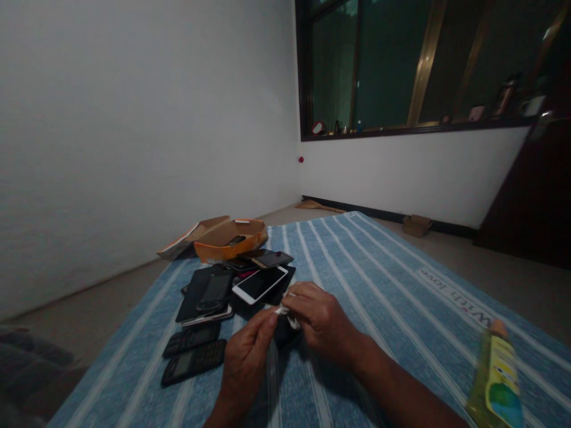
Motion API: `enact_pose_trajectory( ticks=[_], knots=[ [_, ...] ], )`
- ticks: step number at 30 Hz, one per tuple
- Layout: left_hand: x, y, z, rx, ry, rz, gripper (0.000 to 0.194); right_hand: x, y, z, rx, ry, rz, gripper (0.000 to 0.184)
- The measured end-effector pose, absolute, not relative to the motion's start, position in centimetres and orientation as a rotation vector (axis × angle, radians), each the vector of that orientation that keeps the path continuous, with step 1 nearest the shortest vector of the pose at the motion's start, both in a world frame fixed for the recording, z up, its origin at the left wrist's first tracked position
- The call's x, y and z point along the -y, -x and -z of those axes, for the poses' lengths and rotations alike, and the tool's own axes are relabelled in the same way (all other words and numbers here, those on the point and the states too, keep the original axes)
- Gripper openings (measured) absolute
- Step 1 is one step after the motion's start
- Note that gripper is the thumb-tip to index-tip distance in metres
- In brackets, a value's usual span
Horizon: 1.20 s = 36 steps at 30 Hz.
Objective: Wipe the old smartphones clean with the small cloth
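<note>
My left hand [246, 352] and my right hand [322, 316] meet at the middle of the blue striped cloth. Both pinch a small white, bunched-up thing [293, 322], maybe a cable or tissue; its kind is not clear. Just beyond them a white phone with a dark screen [261, 285] leans on a heap of dark phones. Left of my left hand lie two black keypad phones [194, 361], side by side. A black phone [215, 291] rests on a dark flat tablet-like device [191, 303]. Something dark beneath my hands is mostly hidden.
An opened orange cardboard box [229, 245] stands behind the phones with a phone inside. At the right front lies a bottle of yellow-green liquid [495, 380]. The striped cloth [379, 297] stretches to the far edge. A broom [319, 205] lies on the floor by the wall.
</note>
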<state>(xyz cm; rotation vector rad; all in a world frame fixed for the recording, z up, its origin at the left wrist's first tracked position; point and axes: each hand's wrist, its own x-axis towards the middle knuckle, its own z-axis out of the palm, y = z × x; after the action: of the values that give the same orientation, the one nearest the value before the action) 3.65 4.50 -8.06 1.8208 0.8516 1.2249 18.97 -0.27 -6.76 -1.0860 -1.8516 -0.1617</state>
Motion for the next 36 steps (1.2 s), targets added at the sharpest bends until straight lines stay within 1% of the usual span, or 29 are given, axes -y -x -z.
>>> enact_pose_trajectory(
  ticks=[4, 12, 17, 20, 25, 29, 36],
  knots=[
    [-4.3, -3.7, 8.2, -0.822, -1.86, -1.232, 0.031, 0.4, -17.7, 7.2, 1.858, 1.075, 0.223, 0.024],
    [-4.9, -3.6, 8.2, -0.921, -1.846, -1.222, 0.034, 0.0, -19.6, 6.9, 1.811, 1.106, 0.144, 0.028],
    [-4.9, -3.5, 8.3, -0.941, -1.844, -1.213, 0.04, 0.1, -18.7, 7.3, 1.838, 1.136, 0.23, 0.022],
    [-4.7, -3.5, 8.3, -0.915, -1.861, -1.203, 0.04, 0.2, -18.0, 7.5, 1.864, 1.107, 0.249, 0.023],
    [-4.8, -3.5, 8.0, -0.943, -1.848, -1.188, 0.039, 0.0, -19.4, 7.2, 1.761, 1.063, 0.096, 0.027],
    [-5.0, -3.4, 8.1, -1.0, -1.849, -1.181, 0.043, -0.1, -20.2, 6.9, 1.673, 1.038, -0.033, 0.024],
    [-5.0, -3.4, 8.5, -0.934, -1.872, -1.194, 0.043, 0.4, -18.0, 7.4, 1.85, 1.108, 0.258, 0.023]
  ],
)
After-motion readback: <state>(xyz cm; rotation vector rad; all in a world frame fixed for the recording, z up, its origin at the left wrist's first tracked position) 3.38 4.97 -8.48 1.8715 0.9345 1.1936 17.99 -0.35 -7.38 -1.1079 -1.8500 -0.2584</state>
